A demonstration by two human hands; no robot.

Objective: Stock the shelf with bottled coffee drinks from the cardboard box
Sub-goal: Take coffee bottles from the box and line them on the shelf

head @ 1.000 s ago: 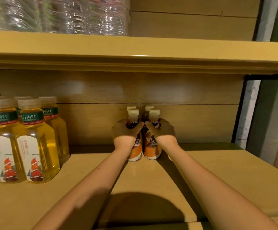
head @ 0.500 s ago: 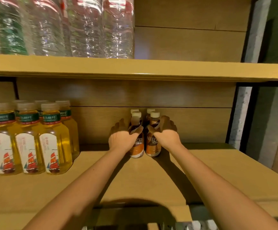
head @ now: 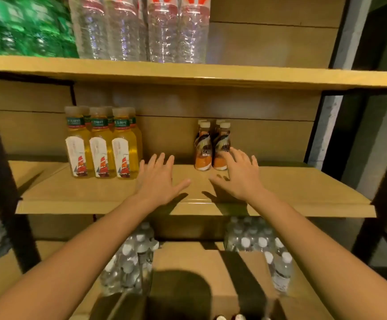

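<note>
Coffee bottles (head: 212, 146) stand up straight at the back of the shelf (head: 303, 192), just past the right hand (head: 238, 176). Two are in front, side by side and touching. Two more white caps show behind them. The bottles have orange bottoms and dark tops.

The right hand is open, palm down, with its fingers spread wide. Its fingertips (head: 230, 153) lie over the low part of the front right bottle, but I cannot tell if they touch it. It holds nothing.

The left hand (head: 159, 181) is open too, palm down, with fingers spread, and it holds nothing. It is over the bare wood of the shelf, to the left of the coffee bottles and apart from them. The two thumbs point at each other with a gap between them.

Yellow tea bottles (head: 100, 146) with red boats on them stand in rows just to the left of the left hand. On the top shelf (head: 257, 77), above both hands, stand tall clear water bottles (head: 139, 26). Blurry green bottles (head: 21, 26) stand farther left. Under both arms, on a lower shelf (head: 188, 257), sit packs of small water bottles (head: 130, 257). Two small caps (head: 238, 317) peek up at the bottom edge, near the right arm.
</note>
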